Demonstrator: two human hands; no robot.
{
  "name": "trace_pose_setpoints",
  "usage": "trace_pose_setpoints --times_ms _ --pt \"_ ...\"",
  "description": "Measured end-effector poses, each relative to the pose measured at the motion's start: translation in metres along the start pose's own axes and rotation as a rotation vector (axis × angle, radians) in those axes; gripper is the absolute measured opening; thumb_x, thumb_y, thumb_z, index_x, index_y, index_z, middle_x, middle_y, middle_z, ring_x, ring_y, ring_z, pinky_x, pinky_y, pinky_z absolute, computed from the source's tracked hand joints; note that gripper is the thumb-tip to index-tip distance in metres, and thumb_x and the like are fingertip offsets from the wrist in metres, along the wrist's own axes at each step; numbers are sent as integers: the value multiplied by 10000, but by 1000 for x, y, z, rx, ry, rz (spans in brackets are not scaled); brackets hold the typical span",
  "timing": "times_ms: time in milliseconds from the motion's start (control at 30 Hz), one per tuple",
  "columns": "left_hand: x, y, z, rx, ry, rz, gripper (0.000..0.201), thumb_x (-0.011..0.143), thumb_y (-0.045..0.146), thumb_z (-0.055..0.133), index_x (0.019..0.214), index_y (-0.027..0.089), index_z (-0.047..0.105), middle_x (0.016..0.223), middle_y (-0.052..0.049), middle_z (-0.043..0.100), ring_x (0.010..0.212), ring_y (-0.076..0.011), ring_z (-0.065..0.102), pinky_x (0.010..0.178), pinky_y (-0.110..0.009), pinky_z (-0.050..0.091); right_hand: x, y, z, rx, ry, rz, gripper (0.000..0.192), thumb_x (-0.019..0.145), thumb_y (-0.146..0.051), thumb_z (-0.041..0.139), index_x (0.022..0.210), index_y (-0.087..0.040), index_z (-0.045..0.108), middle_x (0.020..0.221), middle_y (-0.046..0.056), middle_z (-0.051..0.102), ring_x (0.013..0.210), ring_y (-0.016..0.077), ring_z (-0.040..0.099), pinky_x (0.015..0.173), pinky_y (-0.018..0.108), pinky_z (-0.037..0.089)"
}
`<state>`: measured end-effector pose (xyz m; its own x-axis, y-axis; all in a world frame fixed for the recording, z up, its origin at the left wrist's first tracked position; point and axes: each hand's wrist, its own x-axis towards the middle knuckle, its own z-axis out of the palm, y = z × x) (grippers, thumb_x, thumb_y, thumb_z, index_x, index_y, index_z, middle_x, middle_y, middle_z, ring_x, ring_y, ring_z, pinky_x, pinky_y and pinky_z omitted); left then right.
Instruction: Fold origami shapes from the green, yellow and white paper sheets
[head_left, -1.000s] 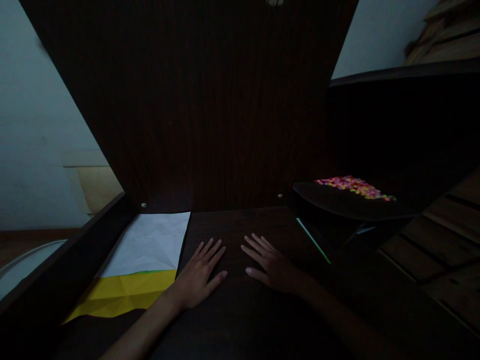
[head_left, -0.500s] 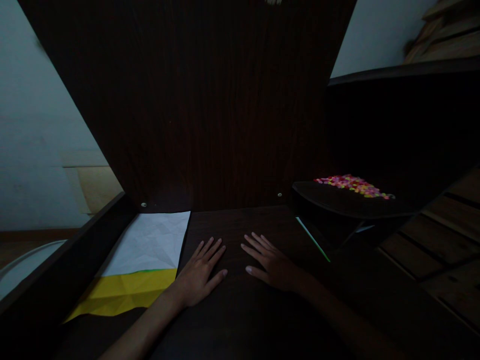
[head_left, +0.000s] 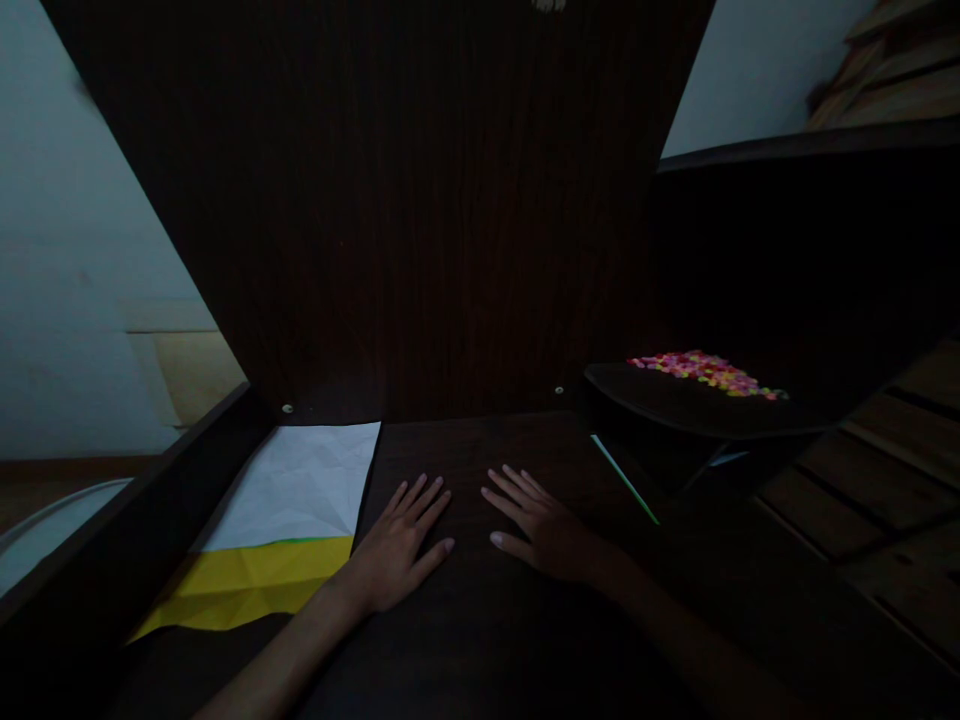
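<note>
A dim, shadowy scene seen from above a dark wooden counter (head_left: 480, 620). 2 bare hands lie flat on it, palms down, side by side and not touching each other. The left hand (head_left: 394, 550) has its fingers (head_left: 424, 500) slightly spread and pointing away from the person, thumb angled out to the right. The right hand (head_left: 544, 530) rests the same way, its fingers (head_left: 514, 485) loosely spread and aimed up and to the left, thumb reaching toward the left hand. Neither hand holds anything.

Just left of the left hand's fingers lies a creased white sheet of paper (head_left: 300, 480), and nearer the person, beside the wrist, a yellow sheet (head_left: 251, 585) overlaps its lower edge, with a thin green line where they meet. To the right of the right hand's fingers, a thin green strip (head_left: 624, 478) lies slanted at the foot of a dark raised ledge (head_left: 675, 405). A heap of small multicoloured pieces (head_left: 705, 370) sits on that ledge, well apart from both hands. A tall dark wooden panel (head_left: 390, 200) stands beyond the fingertips.
</note>
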<state>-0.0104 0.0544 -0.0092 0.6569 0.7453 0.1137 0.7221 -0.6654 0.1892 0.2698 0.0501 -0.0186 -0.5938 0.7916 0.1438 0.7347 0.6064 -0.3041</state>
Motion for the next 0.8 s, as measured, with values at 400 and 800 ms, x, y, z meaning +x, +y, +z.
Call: trace_pose_setpoints --times_ms 400,800 --pt "-2 -4 5 -5 54 29 603 996 524 391 1526 250 307 1594 -86 298 1478 -304 220 1179 -560 246 0 0 0 2 5 2 628 979 -514 467 1522 -231 326 1607 89 235 1500 285 142 1205 540 174" --pt "0 -2 2 -9 8 3 618 998 538 368 1519 210 327 1598 -107 274 1482 -314 197 1178 -575 237 0 0 -1 5 -13 3 643 974 -523 477 1526 -233 318 1612 90 223 1499 292 135 1205 537 170"
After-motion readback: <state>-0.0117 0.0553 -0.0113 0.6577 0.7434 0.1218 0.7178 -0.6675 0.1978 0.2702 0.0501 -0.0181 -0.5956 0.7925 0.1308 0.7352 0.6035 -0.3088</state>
